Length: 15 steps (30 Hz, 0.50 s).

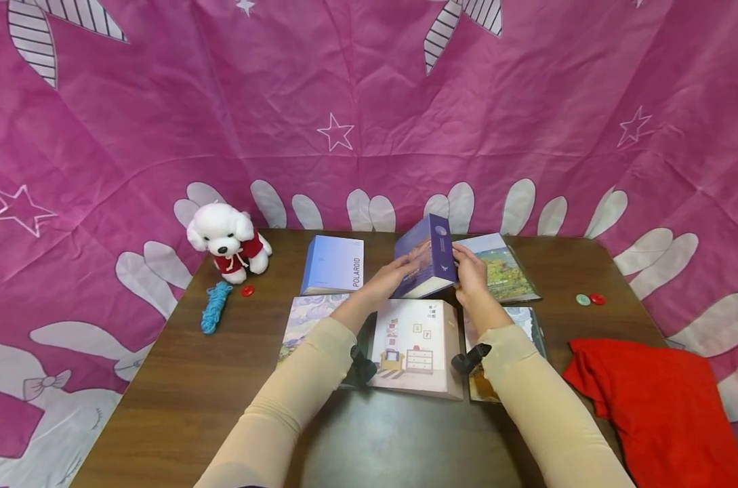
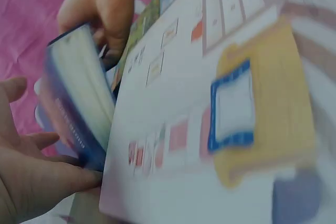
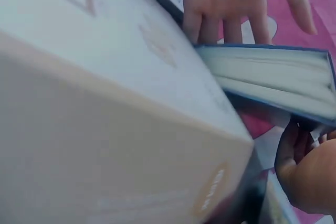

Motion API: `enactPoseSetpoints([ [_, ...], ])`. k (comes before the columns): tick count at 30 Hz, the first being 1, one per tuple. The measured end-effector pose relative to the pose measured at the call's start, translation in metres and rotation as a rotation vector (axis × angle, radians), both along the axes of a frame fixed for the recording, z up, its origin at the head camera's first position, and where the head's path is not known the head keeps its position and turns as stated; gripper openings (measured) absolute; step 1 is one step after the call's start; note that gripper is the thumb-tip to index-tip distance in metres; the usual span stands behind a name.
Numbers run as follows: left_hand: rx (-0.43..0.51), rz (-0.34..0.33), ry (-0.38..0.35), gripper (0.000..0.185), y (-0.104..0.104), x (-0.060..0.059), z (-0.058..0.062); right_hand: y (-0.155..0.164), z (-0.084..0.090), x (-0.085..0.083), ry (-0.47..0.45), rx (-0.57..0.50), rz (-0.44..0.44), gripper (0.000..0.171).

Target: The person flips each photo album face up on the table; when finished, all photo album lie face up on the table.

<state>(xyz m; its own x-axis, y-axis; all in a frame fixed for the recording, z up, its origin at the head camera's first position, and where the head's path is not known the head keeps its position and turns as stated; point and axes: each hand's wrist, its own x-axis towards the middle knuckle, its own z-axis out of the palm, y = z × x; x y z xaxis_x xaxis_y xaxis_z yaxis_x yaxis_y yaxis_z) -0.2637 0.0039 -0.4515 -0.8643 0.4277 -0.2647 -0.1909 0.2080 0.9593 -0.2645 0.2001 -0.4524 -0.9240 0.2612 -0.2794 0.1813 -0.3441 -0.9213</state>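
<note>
A thick dark-blue album [image 1: 426,261] with cream pages stands tilted at the back middle of the table, its spine turned to the right. My left hand [image 1: 385,278] lies against its front cover with the fingers spread fairly straight, as the right wrist view shows of this left hand [image 3: 231,3]. At the spine side my right hand [image 1: 471,271] holds the album with bent fingers; its fingertips are partly hidden. Just in front lies a white boxed album [image 1: 414,346] with a drawn room on its cover, which fills much of the left wrist view.
A light-blue Polaroid album [image 1: 334,264] lies left, a landscape album [image 1: 503,271] right. Other albums flank the white one. Farther out are a white plush dog [image 1: 222,234], blue yarn [image 1: 215,308], a red button [image 1: 247,291], a green button [image 1: 583,299] and red cloth [image 1: 661,400].
</note>
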Motion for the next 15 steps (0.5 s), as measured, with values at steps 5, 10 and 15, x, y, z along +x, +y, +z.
enactPoseSetpoints([
  [5,0.083,-0.022,-0.017,0.078,0.015,0.000,0.003,-0.005,0.014,0.005,0.057,0.078,0.002,0.036],
  [10,0.186,0.002,-0.055,0.078,0.019,0.000,0.004,-0.015,0.025,0.010,0.125,0.178,0.034,0.040],
  [15,0.256,0.100,-0.020,0.071,0.010,0.000,0.007,-0.024,0.021,0.010,0.100,0.212,0.122,0.046],
])
